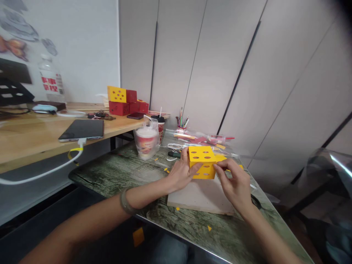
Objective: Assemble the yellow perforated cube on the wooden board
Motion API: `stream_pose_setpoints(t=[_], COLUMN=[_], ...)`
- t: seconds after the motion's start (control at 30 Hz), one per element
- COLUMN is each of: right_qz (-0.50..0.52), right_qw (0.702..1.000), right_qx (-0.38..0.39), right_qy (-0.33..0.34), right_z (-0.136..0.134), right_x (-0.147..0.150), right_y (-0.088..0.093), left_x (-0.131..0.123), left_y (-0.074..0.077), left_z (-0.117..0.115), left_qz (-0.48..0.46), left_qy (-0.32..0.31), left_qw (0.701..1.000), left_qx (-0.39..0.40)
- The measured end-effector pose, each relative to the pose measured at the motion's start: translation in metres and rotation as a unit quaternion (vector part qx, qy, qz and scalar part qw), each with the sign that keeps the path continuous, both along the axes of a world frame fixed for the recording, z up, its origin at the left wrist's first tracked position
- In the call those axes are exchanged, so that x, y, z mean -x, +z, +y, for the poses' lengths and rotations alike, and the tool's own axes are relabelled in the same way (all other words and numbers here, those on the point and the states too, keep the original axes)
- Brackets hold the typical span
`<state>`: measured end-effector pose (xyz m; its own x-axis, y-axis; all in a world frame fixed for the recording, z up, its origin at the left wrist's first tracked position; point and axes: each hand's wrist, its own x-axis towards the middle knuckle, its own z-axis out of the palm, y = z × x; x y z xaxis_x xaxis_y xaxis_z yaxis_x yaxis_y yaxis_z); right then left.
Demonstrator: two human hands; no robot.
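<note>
Holding the yellow box [202, 161] with round holes, my left hand [182, 172] is closed on its 9 o'clock side, and my right hand [233, 181] pinches its 3 o'clock edge. The box rests on a pale board [198, 198] on the green table [115, 172]. A wrapped cup [145, 143] stands at 10 o'clock, near.

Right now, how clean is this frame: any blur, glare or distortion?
Head view: the yellow box and both hands, left hand and right hand, are fairly sharp; the bottle at left is motion-smeared; wall panels bow from wide-angle distortion; glare on plastic film at right.
</note>
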<state>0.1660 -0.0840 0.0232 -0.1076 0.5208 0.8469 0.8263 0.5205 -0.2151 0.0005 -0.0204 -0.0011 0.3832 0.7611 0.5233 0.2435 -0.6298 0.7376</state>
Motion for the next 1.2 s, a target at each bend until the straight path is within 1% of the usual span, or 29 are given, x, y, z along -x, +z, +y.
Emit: stream_pose_setpoints(t=[0.1,0.17,0.3,0.4,0.57,0.7,0.77,0.87,1.03,1.2], right_qz=[0.073,0.093,0.051,0.043,0.010,-0.041,-0.062,-0.075,-0.061,-0.075], right_qw=[0.996,0.994,0.995,0.995,0.997,0.997,0.995,0.992,0.994,0.991], right_qx=[0.033,0.031,0.017,0.008,-0.008,-0.043,-0.060,-0.085,-0.075,-0.101], right_qy=[0.029,0.049,0.079,0.087,0.082,0.058,0.056,0.063,0.052,0.044], right_z=[-0.001,-0.001,-0.003,-0.003,-0.002,-0.003,-0.004,-0.005,-0.006,-0.006], right_x=[-0.003,-0.003,-0.003,-0.003,-0.006,-0.005,-0.004,-0.005,-0.008,-0.003], right_y=[0.005,0.008,0.012,0.011,0.010,0.010,0.010,0.009,0.009,0.010], left_x=[0.001,0.002,0.004,0.005,0.006,0.006,0.006,0.006,0.004,0.004], left_y=[0.004,0.004,0.003,0.002,0.002,0.003,0.003,0.004,0.005,0.007], left_z=[0.000,0.000,0.002,0.003,0.004,0.005,0.005,0.005,0.005,0.003], left_qz=[-0.007,-0.001,0.021,0.027,0.050,0.060,0.060,0.068,0.067,0.067], left_qy=[-0.022,-0.030,-0.036,-0.043,-0.036,-0.034,-0.043,-0.061,-0.050,-0.053], left_qw=[1.000,1.000,0.999,0.999,0.997,0.996,0.995,0.995,0.996,0.996], left_qx=[0.005,-0.004,-0.003,-0.012,-0.035,-0.059,-0.063,-0.046,-0.007,-0.001])
